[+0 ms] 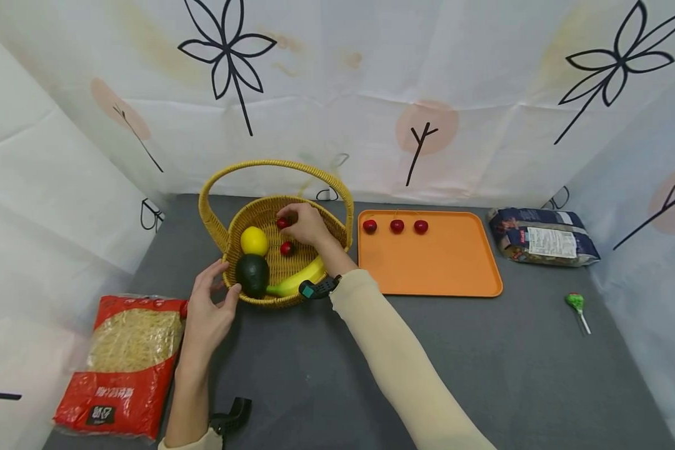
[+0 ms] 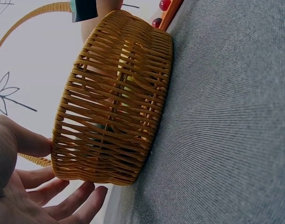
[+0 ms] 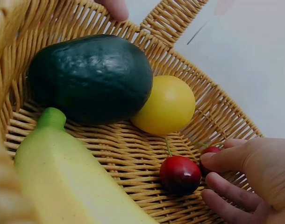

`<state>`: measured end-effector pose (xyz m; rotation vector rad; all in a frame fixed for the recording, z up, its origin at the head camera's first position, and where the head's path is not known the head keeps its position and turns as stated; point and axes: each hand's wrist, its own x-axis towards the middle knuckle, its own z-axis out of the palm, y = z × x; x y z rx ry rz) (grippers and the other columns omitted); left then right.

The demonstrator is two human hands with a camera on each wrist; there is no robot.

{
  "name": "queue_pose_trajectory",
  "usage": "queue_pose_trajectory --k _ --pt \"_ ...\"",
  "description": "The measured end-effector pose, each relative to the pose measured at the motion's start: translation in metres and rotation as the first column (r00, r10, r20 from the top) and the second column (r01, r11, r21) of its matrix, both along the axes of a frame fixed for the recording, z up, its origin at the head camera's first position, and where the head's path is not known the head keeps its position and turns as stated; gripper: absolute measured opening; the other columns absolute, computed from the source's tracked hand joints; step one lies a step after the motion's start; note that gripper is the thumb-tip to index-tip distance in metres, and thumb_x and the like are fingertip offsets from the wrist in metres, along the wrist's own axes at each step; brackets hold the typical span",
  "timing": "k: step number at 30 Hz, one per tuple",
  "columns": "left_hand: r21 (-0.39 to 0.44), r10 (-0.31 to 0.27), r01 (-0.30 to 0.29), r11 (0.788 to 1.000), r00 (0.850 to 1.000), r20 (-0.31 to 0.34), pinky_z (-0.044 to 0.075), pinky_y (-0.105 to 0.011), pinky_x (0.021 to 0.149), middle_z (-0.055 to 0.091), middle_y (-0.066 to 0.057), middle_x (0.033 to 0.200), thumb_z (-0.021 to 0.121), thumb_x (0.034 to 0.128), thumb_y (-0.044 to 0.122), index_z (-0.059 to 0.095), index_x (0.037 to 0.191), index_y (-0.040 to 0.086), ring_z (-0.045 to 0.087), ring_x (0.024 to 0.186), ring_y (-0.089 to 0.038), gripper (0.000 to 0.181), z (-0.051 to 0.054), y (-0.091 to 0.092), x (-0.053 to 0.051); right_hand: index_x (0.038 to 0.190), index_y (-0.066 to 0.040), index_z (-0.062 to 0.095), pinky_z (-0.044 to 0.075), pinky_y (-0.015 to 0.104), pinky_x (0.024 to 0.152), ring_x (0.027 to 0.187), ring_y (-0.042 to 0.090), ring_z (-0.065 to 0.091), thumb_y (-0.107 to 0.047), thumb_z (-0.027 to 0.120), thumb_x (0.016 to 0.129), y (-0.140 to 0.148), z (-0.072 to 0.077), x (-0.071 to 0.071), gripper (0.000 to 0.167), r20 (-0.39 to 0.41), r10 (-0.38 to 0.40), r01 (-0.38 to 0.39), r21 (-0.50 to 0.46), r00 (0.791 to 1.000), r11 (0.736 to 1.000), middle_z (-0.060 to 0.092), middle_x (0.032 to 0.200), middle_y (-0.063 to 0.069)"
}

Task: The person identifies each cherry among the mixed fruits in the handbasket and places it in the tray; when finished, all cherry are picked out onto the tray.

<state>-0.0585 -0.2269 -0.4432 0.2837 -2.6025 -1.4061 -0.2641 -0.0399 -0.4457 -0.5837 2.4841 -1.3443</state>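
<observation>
My right hand (image 1: 305, 224) reaches into the yellow wicker basket (image 1: 278, 302) and pinches a red cherry (image 1: 282, 223) between thumb and fingers; the right wrist view shows this cherry partly behind the thumb. Close beside it on the basket floor is a second cherry (image 3: 180, 175) with a green stem. A dark green avocado (image 3: 91, 77), a yellow lemon (image 3: 167, 105) and a banana (image 3: 72, 172) also lie inside. Around the basket's front-left edge, my left hand (image 1: 210, 312) has its fingers spread, fingertips touching the woven wall (image 2: 110, 107).
Right of the basket lies an orange tray (image 1: 427, 265) with three cherries (image 1: 397, 226) along its back edge. Farther right are a dark blue food bag (image 1: 545, 237) and a green lollipop (image 1: 576, 304). A red noodle packet (image 1: 124, 369) lies at the left. White cloth (image 1: 337, 75) hangs behind.
</observation>
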Motion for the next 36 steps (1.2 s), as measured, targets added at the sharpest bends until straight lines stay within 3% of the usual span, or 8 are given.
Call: queue_pose_trajectory --k 5,11,17,21,24,27,30,36 --pt "0.005 -0.002 0.002 1.0 1.0 -0.006 0.05 -0.004 0.084 0.04 -0.019 0.172 0.066 0.1071 0.012 0.052 0.158 0.004 0.059 0.137 -0.046 0.053 0.002 0.0 0.0 0.137 -0.008 0.072 0.052 0.045 0.117 0.139 0.031 0.061 -0.008 0.077 0.101 0.0 -0.001 -0.002 0.037 -0.001 0.01 -0.01 0.054 1.0 0.999 0.069 0.145 0.011" --pt "0.002 -0.008 0.008 1.0 1.0 -0.011 0.063 -0.024 0.092 0.041 -0.019 0.171 0.066 0.1073 0.012 0.052 0.158 0.004 0.06 0.136 -0.046 0.053 0.003 -0.001 0.002 0.138 -0.009 0.072 0.051 0.043 0.118 0.139 0.028 0.062 -0.012 0.078 0.1 -0.001 -0.003 -0.002 0.039 -0.017 0.042 -0.041 0.091 0.999 0.995 0.07 0.145 0.01" --pt "0.01 -0.011 0.011 1.0 1.0 -0.022 0.047 -0.002 0.082 0.04 -0.02 0.171 0.066 0.1069 0.011 0.052 0.158 0.002 0.059 0.137 -0.048 0.054 0.001 -0.001 0.001 0.134 -0.011 0.074 0.054 0.043 0.115 0.135 0.027 0.065 -0.013 0.08 0.099 -0.001 -0.004 0.0 0.035 -0.032 0.043 -0.039 0.116 0.999 0.992 0.073 0.139 0.008" --pt "0.006 -0.01 0.01 1.0 0.999 -0.031 0.046 -0.001 0.082 0.04 -0.021 0.171 0.066 0.1066 0.011 0.052 0.157 0.002 0.059 0.136 -0.048 0.053 0.001 -0.001 0.0 0.131 -0.012 0.075 0.054 0.043 0.113 0.132 0.027 0.065 -0.016 0.081 0.099 -0.001 -0.004 0.0 0.033 -0.042 0.047 -0.041 0.139 0.998 0.989 0.073 0.136 0.007" --pt "-0.003 -0.004 0.004 1.0 1.0 -0.028 0.055 -0.009 0.085 0.041 -0.02 0.17 0.067 0.1066 0.011 0.053 0.157 0.002 0.06 0.136 -0.048 0.053 0.001 0.0 0.001 0.128 -0.012 0.074 0.055 0.044 0.111 0.129 0.027 0.066 -0.019 0.082 0.098 -0.001 -0.004 0.0 0.032 -0.04 0.058 -0.052 0.144 0.997 0.988 0.074 0.133 0.007" --pt "-0.008 -0.003 0.003 1.0 1.0 -0.022 0.065 -0.031 0.093 0.042 -0.02 0.17 0.067 0.1067 0.011 0.053 0.157 0.003 0.06 0.136 -0.047 0.053 0.002 0.0 0.001 0.127 -0.011 0.074 0.054 0.043 0.112 0.129 0.027 0.066 -0.021 0.082 0.098 0.0 -0.003 0.001 0.031 -0.051 0.075 -0.069 0.117 0.996 0.991 0.074 0.131 0.008" --pt "-0.012 -0.005 0.005 1.0 1.0 -0.016 0.064 -0.049 0.097 0.042 -0.019 0.171 0.067 0.1072 0.012 0.053 0.157 0.004 0.06 0.136 -0.046 0.053 0.002 0.0 0.002 0.126 -0.008 0.074 0.054 0.043 0.113 0.129 0.027 0.066 -0.02 0.082 0.098 0.002 0.0 0.003 0.032 -0.072 0.095 -0.092 0.046 0.993 0.995 0.074 0.13 0.01" --pt "-0.015 -0.006 0.006 1.0 1.0 -0.013 0.065 -0.042 0.095 0.041 -0.019 0.171 0.066 0.1073 0.013 0.052 0.158 0.004 0.061 0.136 -0.045 0.053 0.002 -0.001 0.001 0.125 -0.008 0.074 0.06 0.034 0.097 0.113 0.027 0.072 -0.02 0.084 0.097 0.011 0.007 0.013 0.032 -0.112 0.117 -0.128 -0.099 0.987 0.987 0.074 0.126 0.012"
